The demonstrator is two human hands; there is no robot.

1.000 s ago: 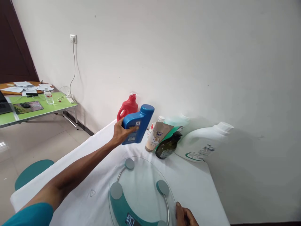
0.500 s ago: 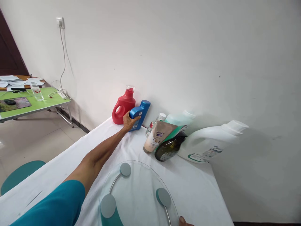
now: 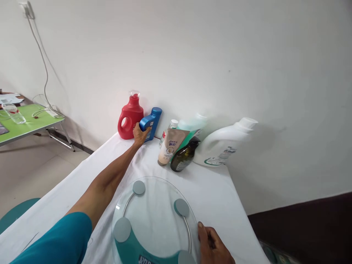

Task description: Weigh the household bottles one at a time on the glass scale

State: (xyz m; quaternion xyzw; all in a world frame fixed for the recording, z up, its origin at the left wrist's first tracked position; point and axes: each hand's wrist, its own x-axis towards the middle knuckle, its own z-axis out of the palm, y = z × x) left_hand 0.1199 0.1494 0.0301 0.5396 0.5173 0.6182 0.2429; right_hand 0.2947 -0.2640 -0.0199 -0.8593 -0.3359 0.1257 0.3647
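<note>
My left hand [image 3: 140, 134] reaches to the back of the table, its fingers closed around a blue plastic bottle [image 3: 153, 121]. That bottle stands beside a red detergent jug [image 3: 132, 114]. In front of me lies a round glass bathroom scale [image 3: 158, 216] with grey round pads and a teal panel; its small display is only partly visible. At the scale's right edge is my right hand [image 3: 213, 245], thumb against the rim and fingers curled. Right of the blue bottle a beige squeeze tube [image 3: 171, 146] leans in front of other bottles.
Near the wall are a dark pump bottle [image 3: 183, 157], a pale green bottle [image 3: 194, 123], a small white-capped bottle [image 3: 173, 124] and a large white jug [image 3: 224, 145]. A white cloth [image 3: 217, 205] covers the table. Left stands a green table [image 3: 33, 117]; a teal stool [image 3: 20, 212] is below.
The view has turned to the right and slightly down. More of my right hand and of the scale has come into sight. My left hand remains on the blue bottle.
</note>
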